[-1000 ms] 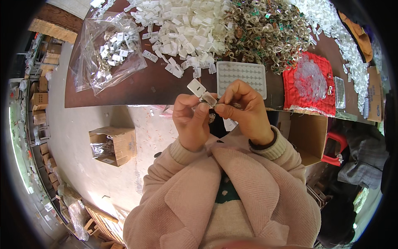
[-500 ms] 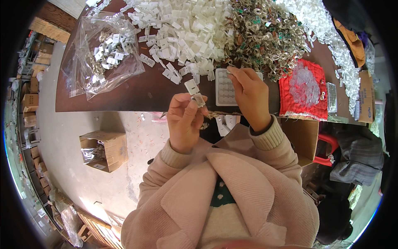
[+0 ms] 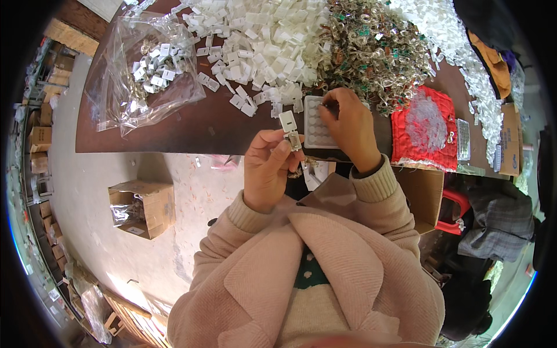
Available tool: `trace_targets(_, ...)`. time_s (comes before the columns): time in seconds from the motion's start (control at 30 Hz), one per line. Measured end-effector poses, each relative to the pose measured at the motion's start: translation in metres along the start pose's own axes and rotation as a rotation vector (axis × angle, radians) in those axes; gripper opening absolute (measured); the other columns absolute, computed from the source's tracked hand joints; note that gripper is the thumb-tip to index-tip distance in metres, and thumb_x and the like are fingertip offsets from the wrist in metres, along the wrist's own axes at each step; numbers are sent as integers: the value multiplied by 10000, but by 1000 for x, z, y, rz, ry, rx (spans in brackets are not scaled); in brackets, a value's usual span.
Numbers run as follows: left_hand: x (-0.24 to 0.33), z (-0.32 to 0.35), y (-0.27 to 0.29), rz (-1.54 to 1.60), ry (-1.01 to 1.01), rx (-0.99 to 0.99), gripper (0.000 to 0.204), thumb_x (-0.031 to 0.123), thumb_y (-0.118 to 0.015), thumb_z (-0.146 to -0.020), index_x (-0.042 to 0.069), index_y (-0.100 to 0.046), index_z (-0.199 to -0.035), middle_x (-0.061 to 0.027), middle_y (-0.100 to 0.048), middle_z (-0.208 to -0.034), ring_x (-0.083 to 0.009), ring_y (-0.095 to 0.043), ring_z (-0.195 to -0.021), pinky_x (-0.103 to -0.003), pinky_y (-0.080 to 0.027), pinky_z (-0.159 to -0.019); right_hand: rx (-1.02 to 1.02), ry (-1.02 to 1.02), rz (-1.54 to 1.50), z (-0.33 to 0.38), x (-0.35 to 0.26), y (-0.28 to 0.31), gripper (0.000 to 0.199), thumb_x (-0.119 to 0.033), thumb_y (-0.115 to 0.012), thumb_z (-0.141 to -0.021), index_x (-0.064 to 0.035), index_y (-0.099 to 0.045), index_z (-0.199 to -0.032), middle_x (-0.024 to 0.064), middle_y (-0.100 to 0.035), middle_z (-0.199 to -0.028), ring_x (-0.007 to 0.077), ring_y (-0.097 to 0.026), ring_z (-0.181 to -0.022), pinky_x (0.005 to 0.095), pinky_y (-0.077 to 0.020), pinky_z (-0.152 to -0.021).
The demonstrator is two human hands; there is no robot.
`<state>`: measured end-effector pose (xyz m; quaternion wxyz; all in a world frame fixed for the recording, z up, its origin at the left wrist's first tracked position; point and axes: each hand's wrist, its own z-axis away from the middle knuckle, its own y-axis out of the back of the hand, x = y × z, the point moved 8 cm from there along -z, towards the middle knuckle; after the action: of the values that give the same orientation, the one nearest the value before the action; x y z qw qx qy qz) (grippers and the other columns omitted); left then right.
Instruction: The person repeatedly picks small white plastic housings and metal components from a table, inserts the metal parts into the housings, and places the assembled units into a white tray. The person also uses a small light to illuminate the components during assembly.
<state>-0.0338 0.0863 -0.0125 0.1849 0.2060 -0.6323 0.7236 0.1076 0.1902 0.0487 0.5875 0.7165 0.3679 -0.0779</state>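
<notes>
Sleeves: pink knit cuffs [image 3: 371, 182] sit nearest the camera, both forearms rising from the lower edge toward the white tray.
Left hand: the left hand [image 3: 267, 171] hovers just short of the worktop edge, beside the near left corner of the white tray.
Left fingers: the fingers [image 3: 272, 139] are clenched on a small white plastic clip [image 3: 290, 129]; thumb and forefinger pinch its lower end, so its upper end stands clear above the fingertips, tilted slightly.
Clip position: it is held in the air just left of the white tray, touching only the left hand.
Right hand: the right hand [image 3: 348, 127] lies over the right part of the white tray, back upward.
Right fingers: they are curled down at the tray's far edge; whether they pinch anything there I cannot tell.
White tray: a flat white tray [image 3: 313, 124] with rows of round dimples rests on the worktop [image 3: 203, 124], a dark brown surface.
Red cloth: a red cloth [image 3: 423, 127] lies just right of the tray, with a pale fluffy patch on it.
White pile: a heap of white plastic pieces [image 3: 261, 35] spreads beyond the tray, to its far left.
Metal pile: a tangle of small metal parts [image 3: 371, 46] lies beyond the tray, to its far right.
Bag: a clear plastic bag [image 3: 145, 75] with white pieces inside lies well left of the tray.
Floor: a cardboard box [image 3: 142, 206] stands on the floor, left of and below the tray.
</notes>
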Motion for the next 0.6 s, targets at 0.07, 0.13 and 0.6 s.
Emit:
trace_targets(0.07, 1, 0, 0, -26, -4, 20, 135, 62, -599, -992, 78, -582, -1124, -168, -697, -1117, -179, -687, -879, -287, -580, -772, -7, 18, -101, 1, -8, 5, 173, -68, -703, -843, -59, -610, -990, 119, -641, -901, 342, -654, -791, 417, -522, -671)
trace_targets(0.13, 3, 1, -2, -59, -23, 27, 132, 68, -600, -993, 76, -581, -1123, -159, -699, -1099, -169, -679, -844, -272, -561, -721, -31, 34, -294, 10, -22, 14, 163, -48, -705, -835, -58, -614, -969, 119, -644, -898, 342, -652, -797, 414, -522, -679)
trace_targets(0.6, 3, 10, -14, -131, -45, 32, 147, 35, -586, -994, 71, -578, -1136, -156, -704, -1008, -142, -643, -731, -238, -478, -592, 56, 280, -315, 47, -60, 47, 211, 0, -745, -767, -54, -671, -956, 108, -648, -925, 313, -638, -814, 388, -523, -706)
